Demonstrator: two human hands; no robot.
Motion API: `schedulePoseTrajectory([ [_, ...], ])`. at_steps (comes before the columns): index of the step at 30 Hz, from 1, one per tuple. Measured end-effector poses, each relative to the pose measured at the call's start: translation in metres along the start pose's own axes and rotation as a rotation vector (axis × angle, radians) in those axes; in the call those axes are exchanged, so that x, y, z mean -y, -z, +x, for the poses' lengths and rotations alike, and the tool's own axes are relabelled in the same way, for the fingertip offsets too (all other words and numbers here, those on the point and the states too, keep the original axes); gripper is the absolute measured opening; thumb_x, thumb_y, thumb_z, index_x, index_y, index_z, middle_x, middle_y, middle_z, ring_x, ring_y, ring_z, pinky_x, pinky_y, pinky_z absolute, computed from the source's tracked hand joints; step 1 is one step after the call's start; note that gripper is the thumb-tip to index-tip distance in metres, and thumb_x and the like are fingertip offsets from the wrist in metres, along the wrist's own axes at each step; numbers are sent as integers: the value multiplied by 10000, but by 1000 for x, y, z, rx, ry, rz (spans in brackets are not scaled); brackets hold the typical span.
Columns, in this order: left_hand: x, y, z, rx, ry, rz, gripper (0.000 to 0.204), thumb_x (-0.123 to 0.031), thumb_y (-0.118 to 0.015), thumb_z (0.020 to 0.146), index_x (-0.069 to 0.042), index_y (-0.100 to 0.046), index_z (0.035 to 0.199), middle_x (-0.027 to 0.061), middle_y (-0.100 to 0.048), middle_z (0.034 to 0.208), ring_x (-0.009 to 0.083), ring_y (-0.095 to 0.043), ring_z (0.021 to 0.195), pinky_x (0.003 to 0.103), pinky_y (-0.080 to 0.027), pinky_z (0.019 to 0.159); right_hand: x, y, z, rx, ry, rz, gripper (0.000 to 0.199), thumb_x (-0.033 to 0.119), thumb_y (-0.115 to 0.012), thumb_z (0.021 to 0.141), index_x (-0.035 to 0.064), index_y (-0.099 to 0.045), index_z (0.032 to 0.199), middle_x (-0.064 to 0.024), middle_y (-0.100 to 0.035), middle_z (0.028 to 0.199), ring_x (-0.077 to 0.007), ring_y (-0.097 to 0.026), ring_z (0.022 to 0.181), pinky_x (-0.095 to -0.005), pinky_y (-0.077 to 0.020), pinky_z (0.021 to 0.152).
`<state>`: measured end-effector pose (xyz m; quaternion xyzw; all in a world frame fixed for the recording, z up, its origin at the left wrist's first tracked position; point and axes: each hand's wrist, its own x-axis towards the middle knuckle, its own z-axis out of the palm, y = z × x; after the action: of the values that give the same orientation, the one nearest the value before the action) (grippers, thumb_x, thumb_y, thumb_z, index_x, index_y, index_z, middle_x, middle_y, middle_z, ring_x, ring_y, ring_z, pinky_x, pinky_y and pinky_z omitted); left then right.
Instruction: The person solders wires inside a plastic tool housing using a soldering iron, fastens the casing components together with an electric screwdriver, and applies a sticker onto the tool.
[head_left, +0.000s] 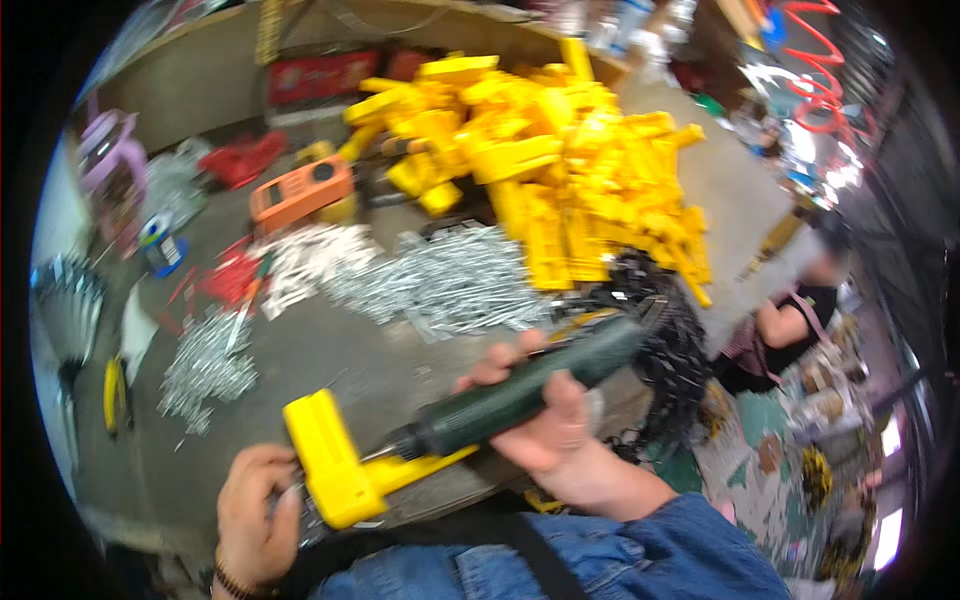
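Grey workbench (330, 350) carries the work. Left hand (255, 515) is closed around the yellow plastic part (335, 465), pinning it at the bench's near edge. Just right of it, the right hand (545, 415) is wrapped around a dark green electric screwdriver (520, 390), tip touching the part. Judgement: keep the tip square and the part flat. Beyond the right hand lie loose screws (450, 275) and a yellow pile (560, 150).
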<state>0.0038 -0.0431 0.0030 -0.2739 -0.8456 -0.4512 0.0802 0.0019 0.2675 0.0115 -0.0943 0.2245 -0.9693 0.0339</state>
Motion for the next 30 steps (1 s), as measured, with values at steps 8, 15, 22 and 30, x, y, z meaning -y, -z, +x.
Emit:
schedulePoseTrajectory([
  [8, -28, -2, 4, 128, 113, -13, 85, -78, -591, 897, -3, -564, 926, 191, -604, 1105, 337, -573, 1018, 405, -438, 920, 4, 6, -7, 28, -1, 93, 423, 172, -788, 783, 203, -568, 1143, -29, -604, 1114, -180, -556, 1063, -434, -360, 1083],
  [15, -35, -7, 5, 69, 58, 67, 92, -74, -576, 907, 13, -559, 933, 193, -598, 1099, 338, -569, 1003, 393, -436, 911, 6, 9, -4, -25, -31, 220, 381, 116, -771, 793, 184, -576, 1113, -43, -592, 1094, -193, -566, 1046, -445, -383, 1061],
  [22, -32, -6, 3, 70, 48, 58, 83, -54, -568, 902, 18, -573, 944, 191, -606, 1079, 331, -581, 980, 381, -454, 887, 1, 12, -1, -55, -27, 252, 379, 50, -735, 785, 178, -566, 1100, -42, -604, 1057, -192, -580, 1012, -422, -414, 1025],
  [30, -9, -5, -3, -71, -75, 68, 143, 84, -598, 725, 2, -570, 839, 176, -627, 911, 353, -608, 844, 383, -497, 755, -5, 0, 2, -108, -31, 154, 362, 108, -779, 716, 217, -619, 1021, 8, -577, 1024, -189, -574, 996, -452, -360, 1066],
])
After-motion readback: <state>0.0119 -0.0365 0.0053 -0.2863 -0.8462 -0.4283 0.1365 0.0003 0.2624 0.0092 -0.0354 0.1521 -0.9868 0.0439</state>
